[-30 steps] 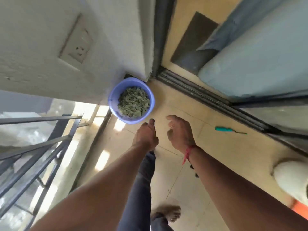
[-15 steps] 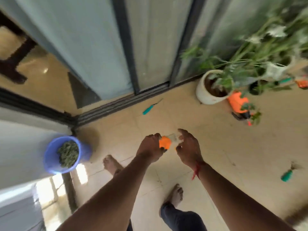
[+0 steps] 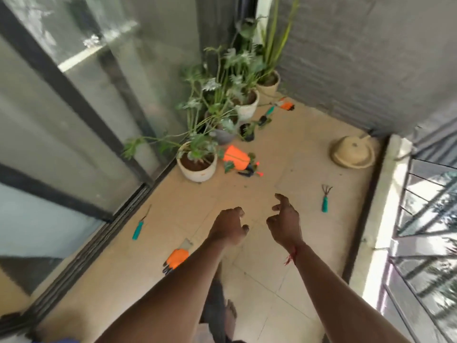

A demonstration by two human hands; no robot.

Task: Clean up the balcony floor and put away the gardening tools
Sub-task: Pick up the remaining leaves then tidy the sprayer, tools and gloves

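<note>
Hands tell the change: half a second ago our left hand (image 3: 228,226) pinched an orange glove (image 3: 176,258). Now that glove lies on the floor (image 3: 272,288) at lower left, beside the left forearm. The left hand and the right hand (image 3: 284,224) both hover empty at centre frame, fingers loosely curled round nothing. We judge the tidying barely begun. A teal-handled weeder (image 3: 138,226) lies at left by the door track (image 3: 99,238) and a hand rake (image 3: 325,201) at right. A trowel (image 3: 268,112) and a second glove (image 3: 286,105) sit in the upper middle, near the pots (image 3: 197,172).
</note>
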